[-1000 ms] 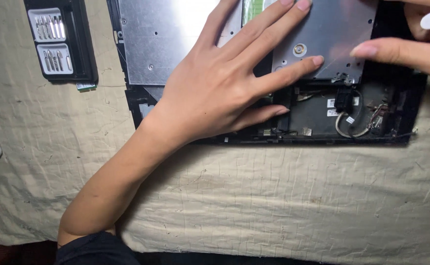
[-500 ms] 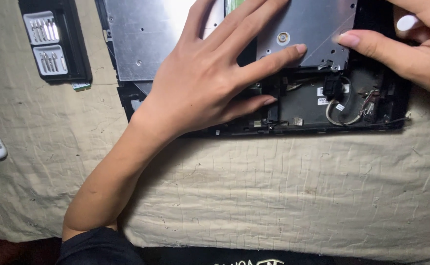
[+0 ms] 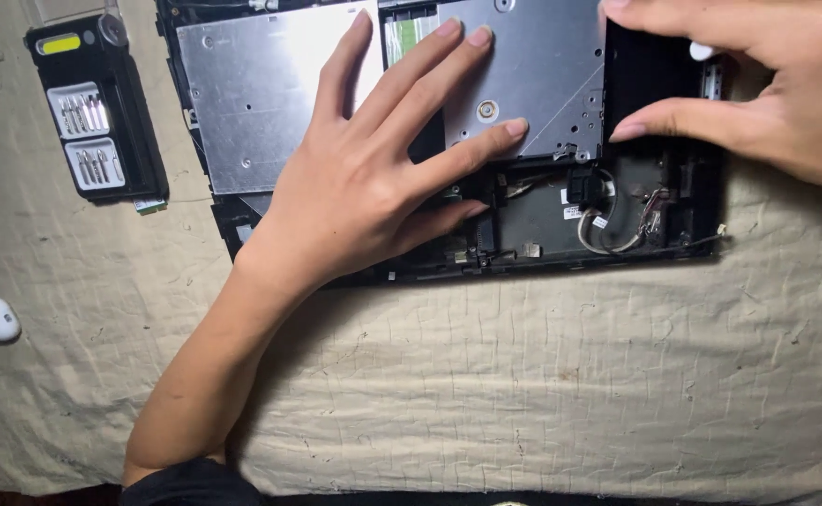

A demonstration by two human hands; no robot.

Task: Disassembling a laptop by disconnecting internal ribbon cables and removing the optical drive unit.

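Left hand (image 3: pixel 355 187) lying open, pressing the metal drive (image 3: pixel 533 75), right hand (image 3: pixel 767 84) pinching the black chassis edge (image 3: pixel 650 84) at 2 o'clock, risking snagging the loose wires (image 3: pixel 617 230)

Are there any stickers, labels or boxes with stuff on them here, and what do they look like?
Tool case: upper left on the cloth, black, oblong, with a yellow label strip at its top end.
Small stickers: inside the opened device, lower right by the wires, tiny white tags.
No screens in view.
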